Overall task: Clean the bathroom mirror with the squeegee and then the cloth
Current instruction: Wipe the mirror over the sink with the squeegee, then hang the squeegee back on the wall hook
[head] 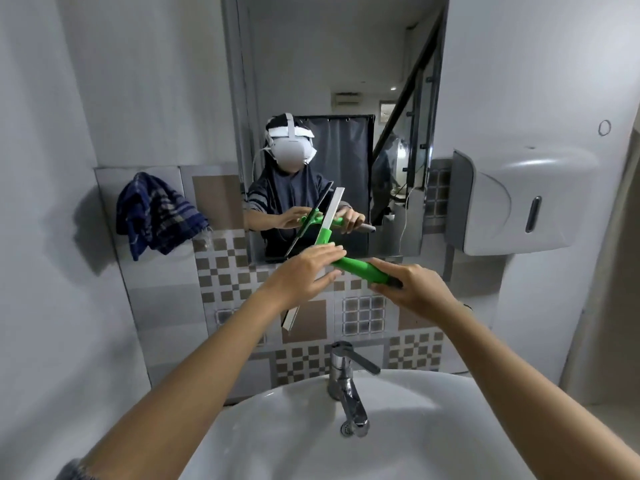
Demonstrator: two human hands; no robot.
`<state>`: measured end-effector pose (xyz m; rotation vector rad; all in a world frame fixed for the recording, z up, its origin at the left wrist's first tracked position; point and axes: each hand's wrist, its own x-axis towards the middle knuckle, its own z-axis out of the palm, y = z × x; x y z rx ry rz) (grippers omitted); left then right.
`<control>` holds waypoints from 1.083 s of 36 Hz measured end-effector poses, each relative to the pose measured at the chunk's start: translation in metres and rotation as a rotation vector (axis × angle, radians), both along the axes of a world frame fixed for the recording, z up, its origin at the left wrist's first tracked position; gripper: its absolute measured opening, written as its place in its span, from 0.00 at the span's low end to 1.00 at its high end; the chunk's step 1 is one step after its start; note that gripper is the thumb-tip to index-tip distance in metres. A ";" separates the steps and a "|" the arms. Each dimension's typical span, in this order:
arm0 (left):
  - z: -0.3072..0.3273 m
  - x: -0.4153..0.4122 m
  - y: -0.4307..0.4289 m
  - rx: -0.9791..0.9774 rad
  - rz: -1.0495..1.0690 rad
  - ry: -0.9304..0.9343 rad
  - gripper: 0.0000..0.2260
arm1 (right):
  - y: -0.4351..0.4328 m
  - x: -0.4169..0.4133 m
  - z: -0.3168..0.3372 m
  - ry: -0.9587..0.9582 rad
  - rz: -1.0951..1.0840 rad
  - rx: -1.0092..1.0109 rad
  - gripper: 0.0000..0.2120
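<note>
The green-handled squeegee (360, 269) is held in front of the mirror's lower edge, its long white blade running diagonally from upper right to lower left. My right hand (414, 289) grips the end of its handle. My left hand (304, 271) lies flat with fingers stretched out over the blade's middle, hiding that part. The mirror (339, 81) hangs on the wall above the sink and reflects both hands and the squeegee. A blue checked cloth (156, 216) hangs on the tiled wall to the left of the mirror.
A white sink (277, 427) with a chrome tap (346, 379) lies directly below my arms. A grey paper dispenser (512, 202) juts from the wall at the right of the mirror. Patterned tiles (235, 271) cover the wall under the mirror.
</note>
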<state>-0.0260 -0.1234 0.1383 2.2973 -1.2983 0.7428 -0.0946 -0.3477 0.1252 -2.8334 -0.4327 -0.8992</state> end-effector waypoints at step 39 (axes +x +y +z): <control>-0.079 -0.048 0.124 -0.830 0.566 0.031 0.15 | 0.257 0.062 -0.009 0.203 0.496 1.154 0.36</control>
